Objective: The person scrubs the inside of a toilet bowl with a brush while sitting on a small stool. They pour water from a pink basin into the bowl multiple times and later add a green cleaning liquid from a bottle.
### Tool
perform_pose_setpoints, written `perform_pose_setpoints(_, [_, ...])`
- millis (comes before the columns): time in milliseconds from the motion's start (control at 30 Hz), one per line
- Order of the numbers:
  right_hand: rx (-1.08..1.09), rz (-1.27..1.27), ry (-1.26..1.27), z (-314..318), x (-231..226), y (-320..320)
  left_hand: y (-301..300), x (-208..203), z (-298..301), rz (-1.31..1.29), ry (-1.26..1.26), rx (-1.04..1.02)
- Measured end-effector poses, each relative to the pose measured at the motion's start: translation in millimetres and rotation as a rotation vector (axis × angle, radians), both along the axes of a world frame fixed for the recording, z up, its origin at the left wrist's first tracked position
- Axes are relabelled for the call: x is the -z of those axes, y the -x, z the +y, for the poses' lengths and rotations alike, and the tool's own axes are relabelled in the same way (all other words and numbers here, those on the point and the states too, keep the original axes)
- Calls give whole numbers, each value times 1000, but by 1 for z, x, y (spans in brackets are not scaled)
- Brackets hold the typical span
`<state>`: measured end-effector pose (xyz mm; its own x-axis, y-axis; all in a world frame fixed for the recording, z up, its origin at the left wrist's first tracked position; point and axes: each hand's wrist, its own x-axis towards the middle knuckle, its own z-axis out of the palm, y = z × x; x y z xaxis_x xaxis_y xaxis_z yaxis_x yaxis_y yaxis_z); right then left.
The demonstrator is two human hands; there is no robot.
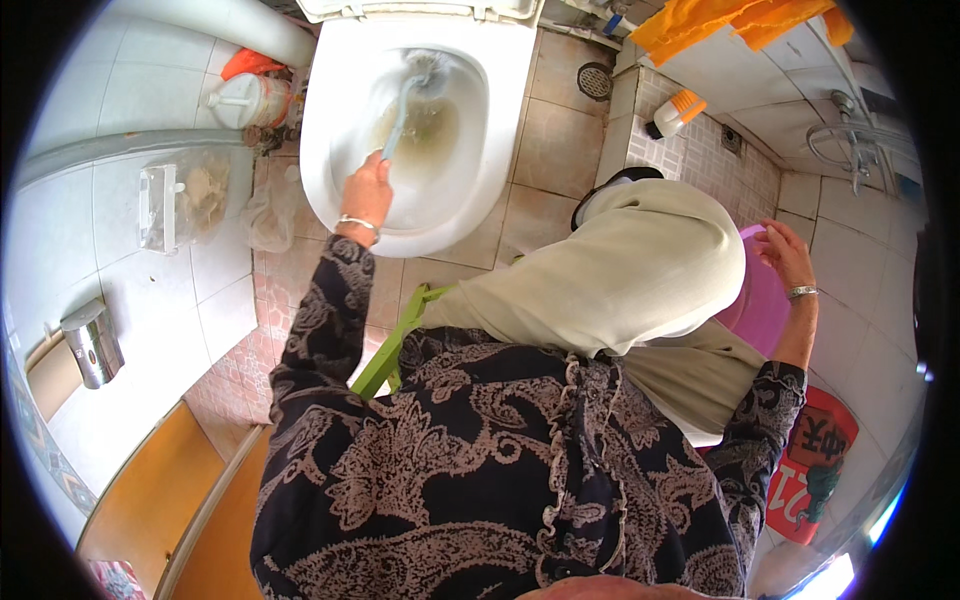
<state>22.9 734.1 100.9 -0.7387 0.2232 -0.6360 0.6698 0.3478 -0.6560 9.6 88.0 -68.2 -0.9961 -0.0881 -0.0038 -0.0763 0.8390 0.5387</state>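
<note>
My left hand [368, 192] is closed round the handle of a toilet brush [403, 112]. The brush has a pale blue-grey handle and greyish bristles, and reaches into the white toilet bowl [326, 150]. Its bristle head lies against the far inner wall, above yellowish-brown water. Out to the right, my right hand [787, 256] has its fingers bent at the rim of a pink plastic basin [752, 300]. My leg in pale trousers hides much of that basin.
A white bottle with an orange cap [680, 112] lies on the tiled ledge at right. A green stool [385, 362] is under me. A white jug [248, 101] stands left of the toilet; orange cloths [720, 28] hang at the far right. A red bag [805, 470] lies near right.
</note>
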Motion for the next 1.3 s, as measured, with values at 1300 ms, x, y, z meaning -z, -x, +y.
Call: perform_pose_setpoints(1300, [-307,-50,-156,-31,-7,-2,61,-76,-66,-231,585,183])
